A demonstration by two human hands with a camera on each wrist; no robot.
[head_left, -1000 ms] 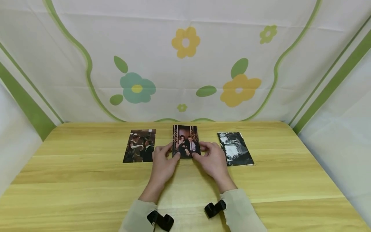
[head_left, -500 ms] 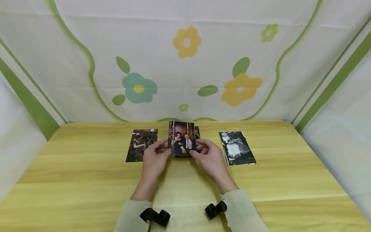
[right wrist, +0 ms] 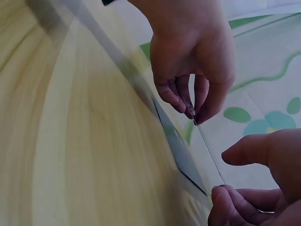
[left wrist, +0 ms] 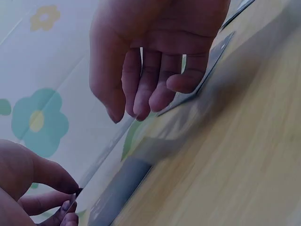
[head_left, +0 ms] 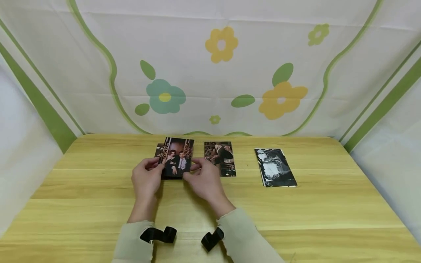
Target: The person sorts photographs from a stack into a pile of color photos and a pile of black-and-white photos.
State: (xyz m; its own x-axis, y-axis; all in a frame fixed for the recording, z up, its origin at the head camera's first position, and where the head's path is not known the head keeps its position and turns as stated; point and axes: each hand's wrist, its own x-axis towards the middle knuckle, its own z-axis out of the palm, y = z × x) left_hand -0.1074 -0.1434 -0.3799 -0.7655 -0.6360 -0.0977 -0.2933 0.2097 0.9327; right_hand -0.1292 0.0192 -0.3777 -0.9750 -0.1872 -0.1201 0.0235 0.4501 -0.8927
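Note:
A glossy photo of two people in dark clothes (head_left: pixel 177 157) lies over the left photo (head_left: pixel 158 150) in the head view and mostly covers it. My left hand (head_left: pixel 147 179) pinches its left side between thumb and fingers. In the left wrist view that same hand (left wrist: pixel 37 188) grips the thin card edge. My right hand (head_left: pixel 205 179) is at the lower right corner. The right wrist view shows this right hand (right wrist: pixel 258 179) with its thumb lifted away from the card and its fingertips right at the edge.
Another colour photo (head_left: pixel 227 157) lies in the middle of the wooden table (head_left: pixel 263 233). A small stack of black-and-white photos (head_left: pixel 276 168) lies to the right. A white floral cloth (head_left: pixel 197 73) rises behind the table.
Both hands have lifted the photo of the two people off the middle spot and moved it left over the left photo. A different photo now shows in the middle. The right thumb has loosened.

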